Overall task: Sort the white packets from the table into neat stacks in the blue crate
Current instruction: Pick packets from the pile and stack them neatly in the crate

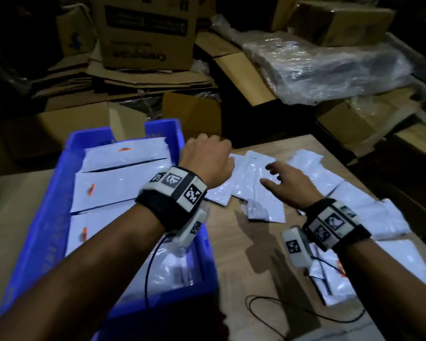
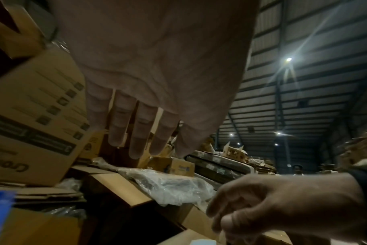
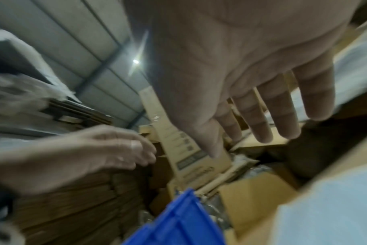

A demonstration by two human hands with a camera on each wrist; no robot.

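Note:
The blue crate (image 1: 47,205) stands at the left of the wooden table (image 1: 244,254), with white packets (image 1: 123,178) laid in overlapping rows inside it. More loose white packets (image 1: 251,183) lie scattered on the table to its right. My left hand (image 1: 208,156) hovers by the crate's far right corner; in the left wrist view my left hand (image 2: 136,132) has straight fingers and holds nothing. My right hand (image 1: 278,178) hovers just above the scattered packets, and the right wrist view shows my right hand (image 3: 262,116) spread and empty. The crate's corner (image 3: 178,223) shows there too.
Cardboard boxes (image 1: 145,33) and flattened cartons pile up behind the table. A plastic-wrapped bundle (image 1: 330,67) lies at the back right. Further packets (image 1: 379,217) cover the table's right side. A black cable (image 1: 280,308) loops on the table's near edge.

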